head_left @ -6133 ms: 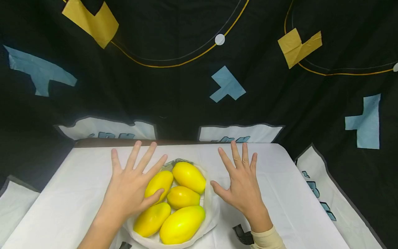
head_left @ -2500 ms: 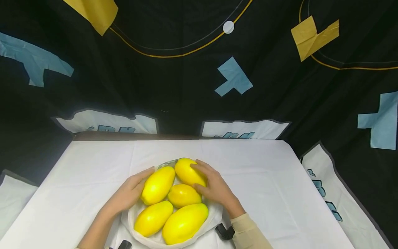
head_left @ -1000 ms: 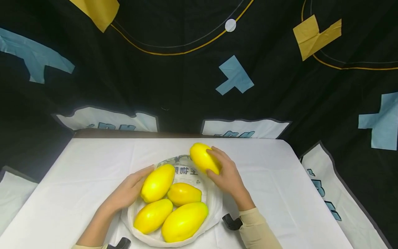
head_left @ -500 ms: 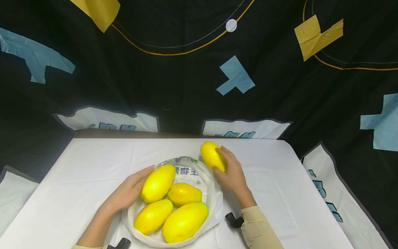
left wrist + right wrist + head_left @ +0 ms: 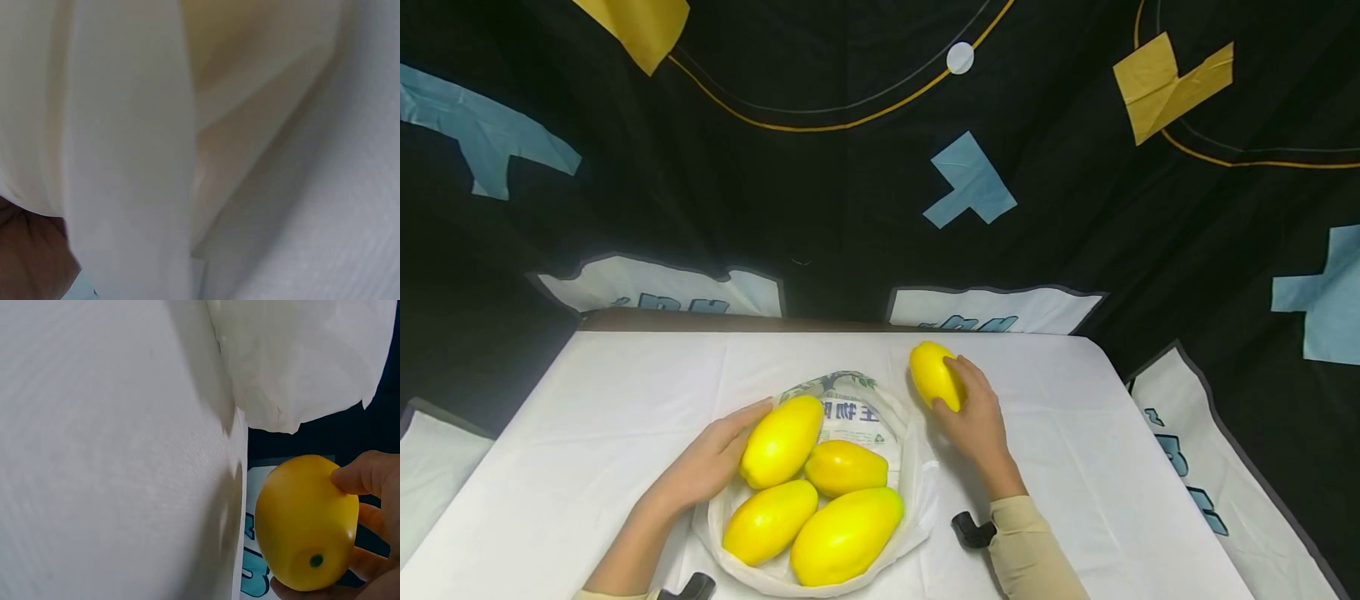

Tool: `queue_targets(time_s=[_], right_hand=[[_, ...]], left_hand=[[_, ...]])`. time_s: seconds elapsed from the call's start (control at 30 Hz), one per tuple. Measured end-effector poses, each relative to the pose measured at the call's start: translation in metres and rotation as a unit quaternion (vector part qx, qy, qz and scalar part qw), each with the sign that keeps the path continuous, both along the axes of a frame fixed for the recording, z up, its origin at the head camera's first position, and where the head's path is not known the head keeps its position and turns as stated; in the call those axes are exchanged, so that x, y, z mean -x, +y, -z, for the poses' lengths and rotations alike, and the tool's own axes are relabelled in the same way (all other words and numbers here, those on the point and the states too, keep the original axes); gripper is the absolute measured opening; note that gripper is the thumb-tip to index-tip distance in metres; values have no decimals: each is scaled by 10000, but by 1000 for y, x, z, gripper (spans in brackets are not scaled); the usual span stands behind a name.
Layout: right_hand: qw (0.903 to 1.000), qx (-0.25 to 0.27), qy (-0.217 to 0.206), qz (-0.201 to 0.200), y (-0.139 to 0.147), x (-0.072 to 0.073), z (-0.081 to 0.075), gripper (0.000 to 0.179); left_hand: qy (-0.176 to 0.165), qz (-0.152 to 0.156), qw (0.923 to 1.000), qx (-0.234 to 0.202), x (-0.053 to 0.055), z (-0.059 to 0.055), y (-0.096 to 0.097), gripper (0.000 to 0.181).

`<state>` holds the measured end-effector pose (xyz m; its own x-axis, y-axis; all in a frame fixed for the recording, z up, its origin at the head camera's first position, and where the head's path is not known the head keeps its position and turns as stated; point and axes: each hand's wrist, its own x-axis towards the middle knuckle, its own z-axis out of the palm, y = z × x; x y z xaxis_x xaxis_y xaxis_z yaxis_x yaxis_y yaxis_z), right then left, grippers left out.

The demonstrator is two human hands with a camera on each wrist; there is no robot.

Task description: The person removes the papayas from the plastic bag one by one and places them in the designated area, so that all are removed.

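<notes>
My right hand (image 5: pixel 977 412) grips a smooth yellow mango (image 5: pixel 934 372) by its near right side, to the right of the white plastic bag (image 5: pixel 917 500). In the right wrist view the mango (image 5: pixel 306 525) shows a small green stem spot, and its shadow falls on the cloth apart from it. My left hand (image 5: pixel 711 462) rests along the bag's left side, fingers fairly straight, beside a mango (image 5: pixel 782 442). Several more mangoes lie in the open bag, among them a large one (image 5: pixel 847 536). In the left wrist view the bag (image 5: pixel 131 150) hides most of that hand.
A white cloth covers the table (image 5: pixel 1075 467), which ends at a brown back edge (image 5: pixel 835 325). Behind hangs a black curtain (image 5: pixel 775 192) with blue and yellow patches. Black wrist mounts show near the right wrist (image 5: pixel 973 531) and left wrist (image 5: pixel 694 587).
My right hand has taken one mango from the bag's far right and carried it rightward past the rim. Printing inside the bag now shows. My left hand has come to the bag's side and stays there.
</notes>
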<state>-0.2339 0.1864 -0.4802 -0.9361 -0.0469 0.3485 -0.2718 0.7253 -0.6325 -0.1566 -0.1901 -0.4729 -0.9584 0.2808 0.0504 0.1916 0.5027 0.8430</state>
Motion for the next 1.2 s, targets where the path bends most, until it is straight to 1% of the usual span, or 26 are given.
queue_targets(time_s=[0.2, 0.43, 0.67, 0.8, 0.97, 1.2], right_hand=[[9998, 52, -161, 89, 2, -1, 0, 60], [9990, 43, -419, 156, 2, -4, 0, 60], [9988, 37, -458, 141, 3, -4, 0, 60], [9991, 16, -416, 89, 3, -4, -2, 60], [9996, -8, -289, 31, -1, -7, -10, 62], [9997, -143, 180, -59, -10, -13, -25, 63]], left_hand=[[-19, 5, 10000, -11, -1, -1, 0, 48], [63, 21, 10000, 26, -1, 0, 0, 47], [110, 54, 9999, 43, 0, -1, 0, 47], [96, 65, 9999, 34, 0, -1, 0, 48], [86, 57, 9999, 40, 0, -1, -1, 48], [106, 43, 9999, 54, -1, -2, -1, 48]])
